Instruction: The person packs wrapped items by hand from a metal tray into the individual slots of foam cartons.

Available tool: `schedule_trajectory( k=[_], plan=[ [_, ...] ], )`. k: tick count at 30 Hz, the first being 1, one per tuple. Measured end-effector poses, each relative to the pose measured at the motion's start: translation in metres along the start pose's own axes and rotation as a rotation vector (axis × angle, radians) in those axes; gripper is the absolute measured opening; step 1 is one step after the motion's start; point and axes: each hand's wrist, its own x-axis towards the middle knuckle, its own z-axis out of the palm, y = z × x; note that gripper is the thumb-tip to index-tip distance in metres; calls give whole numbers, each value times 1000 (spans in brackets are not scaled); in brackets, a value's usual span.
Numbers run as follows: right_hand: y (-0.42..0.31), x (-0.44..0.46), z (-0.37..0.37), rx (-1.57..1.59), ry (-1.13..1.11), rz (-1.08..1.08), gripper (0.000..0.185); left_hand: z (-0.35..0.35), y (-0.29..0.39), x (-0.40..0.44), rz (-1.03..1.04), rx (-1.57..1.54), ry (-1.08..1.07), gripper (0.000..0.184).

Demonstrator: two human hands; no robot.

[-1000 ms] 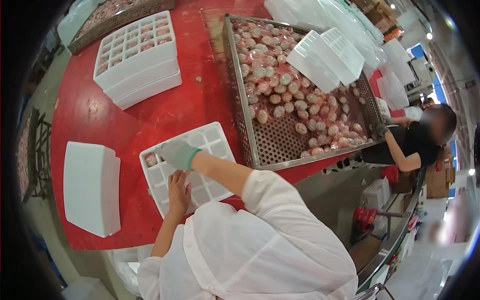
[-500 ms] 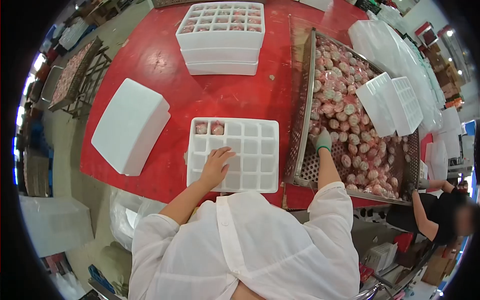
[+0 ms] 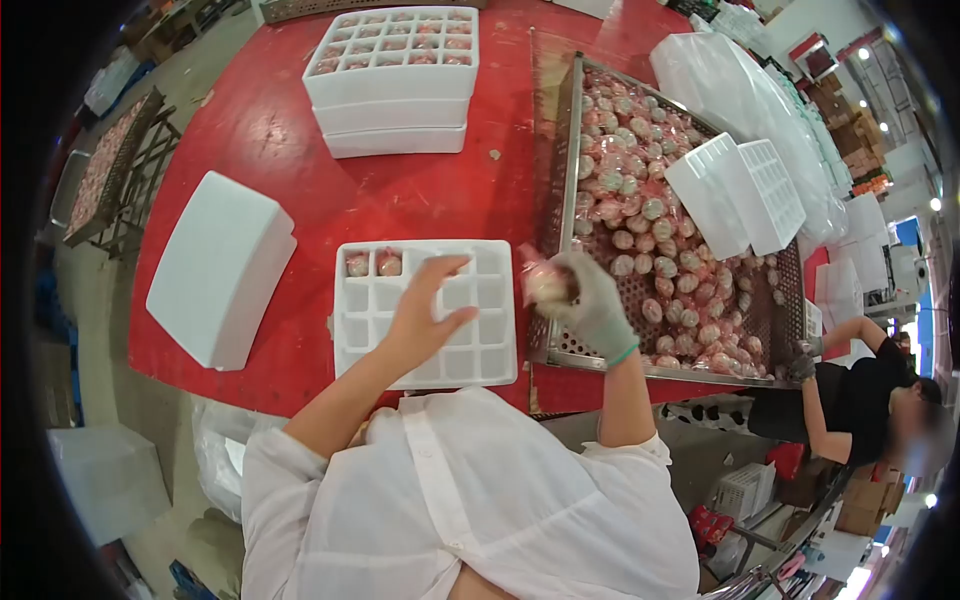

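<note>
A white foam box (image 3: 493,325) with divided cells lies in front of me on the red table. Two round balls (image 3: 389,262) in clear and pink wrap occupy its far-left cells. Over the middle cells hovers my left hand (image 3: 425,310), bare, with thumb and fingers apart. My right hand (image 3: 600,315), in a pale glove with a green cuff, grips a wrapped ball (image 3: 548,285) between the box and the metal tray; motion blur hides whether it holds more than one. The perforated tray (image 3: 569,165) carries many loose wrapped balls (image 3: 640,195).
Foam boxes (image 3: 395,112), the top one filled, form a stack at the back. White foam boxes (image 3: 215,270) lie at left. Two tilted foam pieces (image 3: 745,195) rest on the tray's right side. Another person (image 3: 835,400) stands at far right, a gloved hand near the tray.
My right hand has come out of the tray leftward and now holds a wrapped ball. My left hand has risen and spread over the box. The whole view has shifted slightly.
</note>
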Motion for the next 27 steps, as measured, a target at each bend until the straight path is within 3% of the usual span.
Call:
schedule_trajectory(
  k=[2,4,6,8,10,11,14,16,20,23,25,27],
  plan=[
    [-20,-4,23,-35,-138,-100,48,7,14,12,138,66,-71,52],
    [-34,-3,37,-107,-214,-184,50,2,18,10,82,75,-163,42],
    [-42,-4,49,16,-181,-96,54,-2,12,4,-59,-114,-154,26],
    [-38,-11,67,128,-132,36,58,-4,-3,-5,-134,-189,65,9],
    [-34,-13,88,555,-49,140,60,-8,0,-10,-200,-199,205,3],
    [-41,-14,94,884,-96,256,51,-10,1,-12,-202,-199,207,3],
    [-54,-11,95,1070,-217,411,48,-16,0,-17,-148,-140,269,3],
    [-44,-14,105,971,-200,309,46,-26,-6,-17,-86,133,172,2],
    [-38,-13,106,639,-226,114,47,-29,-10,-16,-193,68,93,5],
    [-41,-12,104,618,-239,107,48,-25,-15,-17,-251,26,111,9],
    [-45,-15,99,674,-253,91,49,-26,-13,-16,-518,-398,28,11],
    [-48,-18,100,734,-266,70,50,-33,-18,-10,-548,-458,-42,12]
  ],
)
